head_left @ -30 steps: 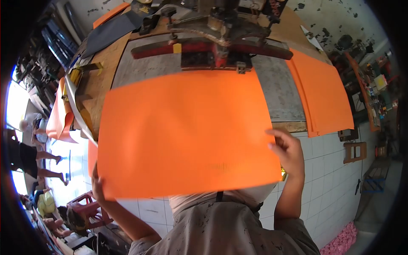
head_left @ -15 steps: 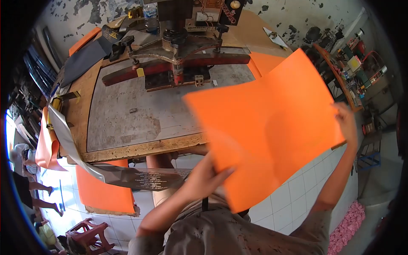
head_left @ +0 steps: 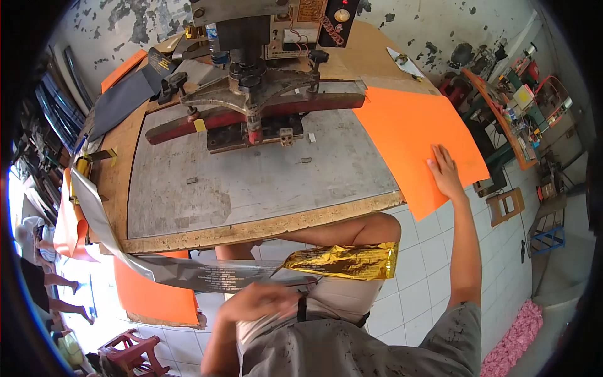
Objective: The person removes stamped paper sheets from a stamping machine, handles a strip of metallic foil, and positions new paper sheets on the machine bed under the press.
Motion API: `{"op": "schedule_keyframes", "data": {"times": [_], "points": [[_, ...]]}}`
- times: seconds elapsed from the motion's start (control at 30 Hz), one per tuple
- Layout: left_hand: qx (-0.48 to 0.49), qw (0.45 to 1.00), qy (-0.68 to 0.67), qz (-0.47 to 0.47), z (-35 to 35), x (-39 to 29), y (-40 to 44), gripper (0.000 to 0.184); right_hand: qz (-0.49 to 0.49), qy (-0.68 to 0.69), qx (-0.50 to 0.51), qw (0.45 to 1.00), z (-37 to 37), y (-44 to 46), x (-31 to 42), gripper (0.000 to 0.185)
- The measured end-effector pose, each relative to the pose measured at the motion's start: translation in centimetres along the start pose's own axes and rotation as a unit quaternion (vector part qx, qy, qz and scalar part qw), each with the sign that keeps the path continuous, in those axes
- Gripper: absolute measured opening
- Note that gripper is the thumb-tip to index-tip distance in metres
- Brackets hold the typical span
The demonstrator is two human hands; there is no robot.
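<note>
My right hand (head_left: 446, 173) lies flat with spread fingers on a large orange sheet (head_left: 411, 138) at the right side of the table, part of which hangs over the edge. My left hand (head_left: 260, 301) is above my lap, its fingers smeared by motion, just below a long foil strip. This foil strip (head_left: 220, 271) is silvery grey with rows of print and ends in a shiny gold part (head_left: 352, 261) across my thigh. Beyond my hands stands a press (head_left: 251, 113) with a red crossbar, over a worn grey metal plate (head_left: 182, 207).
Dark sheets (head_left: 122, 103) lie at the back left of the table. Another orange stack (head_left: 154, 289) is low at the left, above a red stool (head_left: 135, 352). A shelf with tools (head_left: 521, 113) stands at the right. Other people's legs (head_left: 63, 295) show far left.
The orange sheet, held up between both hands before, now lies on the table's right side. My left hand has let go and moved down and left; the gold foil end has come into view.
</note>
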State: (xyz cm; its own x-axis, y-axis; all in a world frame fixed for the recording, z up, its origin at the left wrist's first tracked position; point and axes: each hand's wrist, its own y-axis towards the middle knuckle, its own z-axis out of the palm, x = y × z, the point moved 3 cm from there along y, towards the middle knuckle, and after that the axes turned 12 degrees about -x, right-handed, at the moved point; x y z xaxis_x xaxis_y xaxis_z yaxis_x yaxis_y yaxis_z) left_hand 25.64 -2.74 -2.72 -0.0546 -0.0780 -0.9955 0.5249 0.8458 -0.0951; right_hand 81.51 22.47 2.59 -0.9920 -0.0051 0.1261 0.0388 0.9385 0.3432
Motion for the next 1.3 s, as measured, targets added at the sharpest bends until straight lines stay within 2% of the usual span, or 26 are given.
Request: {"op": "schedule_keyframes", "data": {"times": [0.03, 0.07, 0.1, 0.17, 0.23, 0.33, 0.43, 0.47, 0.6, 0.7, 0.8, 0.9, 1.0, 1.1, 1.13, 1.23, 1.3], "points": [[-0.003, 0.997, 0.038, -0.060, -2.0, 1.9, -3.9, 0.030, 0.021, 0.027, -0.007, 0.999, 0.3, -0.4, 0.1, 0.072], [0.001, 0.976, 0.054, -0.212, -4.0, 4.6, -8.1, 0.029, 0.041, 0.054, -0.015, 0.998, 0.4, -0.6, 0.1, 0.073], [-0.053, 0.961, 0.021, -0.269, -5.9, 8.6, -12.3, 0.027, 0.062, 0.039, -0.011, 0.997, 0.5, -0.5, 0.0, 0.074], [-0.235, 0.857, 0.060, -0.455, -8.9, 12.1, -18.0, 0.027, 0.105, 0.009, -0.004, 0.994, 0.5, -0.2, -0.5, 0.075], [-0.387, 0.818, 0.197, -0.378, -12.6, 18.9, -23.8, 0.028, 0.127, -0.003, 0.001, 0.992, 0.8, 0.4, -1.3, 0.076], [-0.547, 0.669, 0.425, -0.269, -14.8, 22.3, -25.4, 0.044, 0.126, 0.019, -0.004, 0.992, 1.1, 1.6, -2.4, 0.074], [-0.571, 0.623, 0.478, -0.239, -16.4, 26.6, -24.0, 0.064, 0.106, 0.037, -0.011, 0.994, 1.3, 2.4, -3.6, 0.073], [-0.573, 0.616, 0.479, -0.252, -16.8, 28.0, -23.5, 0.071, 0.101, 0.018, -0.012, 0.995, 1.0, 2.4, -3.1, 0.073], [-0.539, 0.619, 0.474, -0.319, -17.9, 32.5, -23.0, 0.076, 0.078, -0.023, -0.072, 0.994, 0.3, 0.8, -0.3, 0.070], [-0.555, 0.609, 0.484, -0.293, -17.8, 33.0, -23.2, 0.074, 0.003, 0.049, -0.151, 0.987, -2.2, -3.2, 7.1, 0.064], [-0.578, 0.601, 0.500, -0.234, -18.1, 33.8, -23.5, 0.055, -0.091, 0.106, -0.192, 0.971, -3.2, -8.9, 15.2, 0.057], [-0.539, 0.666, 0.465, -0.223, -18.3, 32.6, -24.3, 0.042, -0.147, 0.200, -0.169, 0.954, -1.5, -13.5, 21.3, 0.055], [-0.582, 0.635, 0.436, -0.263, -19.3, 34.0, -25.4, 0.023, -0.139, 0.279, -0.144, 0.939, 1.5, -15.5, 24.3, 0.054], [-0.604, 0.599, 0.462, -0.250, -20.2, 34.4, -27.0, 0.022, -0.128, 0.214, -0.168, 0.954, 2.1, -15.7, 25.4, 0.054], [-0.623, 0.594, 0.485, -0.154, -20.2, 34.2, -27.0, 0.020, -0.120, 0.229, -0.173, 0.950, 2.3, -15.7, 25.3, 0.053], [-0.664, 0.626, 0.346, -0.219, -20.6, 34.9, -28.8, 0.025, -0.131, 0.228, -0.165, 0.951, 2.1, -15.7, 25.2, 0.052], [-0.704, 0.654, 0.172, -0.216, -20.9, 35.9, -29.6, 0.030, -0.135, 0.248, -0.156, 0.947, 1.8, -15.6, 25.0, 0.050]]}}
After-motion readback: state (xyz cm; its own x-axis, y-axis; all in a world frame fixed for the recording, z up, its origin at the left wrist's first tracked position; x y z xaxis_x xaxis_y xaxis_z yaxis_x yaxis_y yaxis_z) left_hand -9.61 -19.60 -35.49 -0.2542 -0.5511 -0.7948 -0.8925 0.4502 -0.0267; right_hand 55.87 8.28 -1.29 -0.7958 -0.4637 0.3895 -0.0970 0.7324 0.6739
